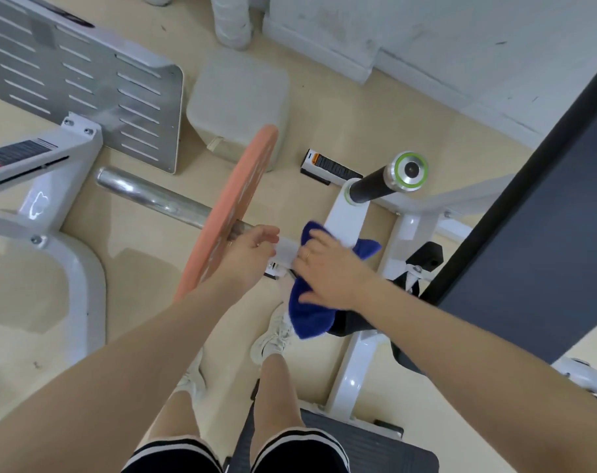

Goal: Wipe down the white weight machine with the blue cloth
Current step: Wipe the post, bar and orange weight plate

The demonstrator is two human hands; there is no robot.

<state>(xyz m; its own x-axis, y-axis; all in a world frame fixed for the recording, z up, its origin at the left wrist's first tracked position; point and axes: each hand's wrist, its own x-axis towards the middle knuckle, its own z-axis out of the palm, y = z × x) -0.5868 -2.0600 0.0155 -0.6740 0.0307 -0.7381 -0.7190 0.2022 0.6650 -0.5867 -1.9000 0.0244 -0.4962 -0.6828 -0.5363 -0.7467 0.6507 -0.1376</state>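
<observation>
The white weight machine (344, 216) fills the middle of the view, with a white arm that carries a black handle with a green-ringed steel cap (409, 170). My right hand (327, 268) lies on the blue cloth (307, 308) and presses it against the white arm, fingers spread over the fabric. The cloth hangs down below the hand. My left hand (252, 247) curls around the chrome bar (160, 196) right beside the orange weight plate (232, 206).
A slotted grey footplate (85, 83) stands at the upper left on a white frame (37, 213). A dark padded bench (529, 227) slants down the right side. A pale block (239, 97) sits on the beige floor near the wall. My feet stand below the cloth.
</observation>
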